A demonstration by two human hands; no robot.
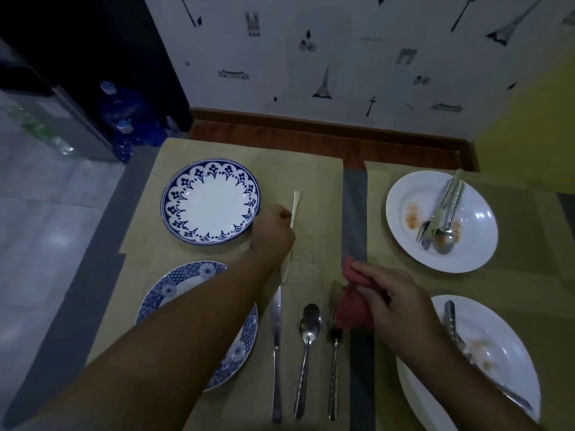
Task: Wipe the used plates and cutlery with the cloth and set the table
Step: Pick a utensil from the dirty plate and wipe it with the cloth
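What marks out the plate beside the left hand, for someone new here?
On the left tan placemat lie two blue-rimmed plates. Yours is the far plate, nearer the wall. Its rim shows separate dark-blue flowers on white; the near plate has a patchwork rim.

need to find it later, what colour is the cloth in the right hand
Dull red cloth, bunched in the right hand; the head view shows it best.
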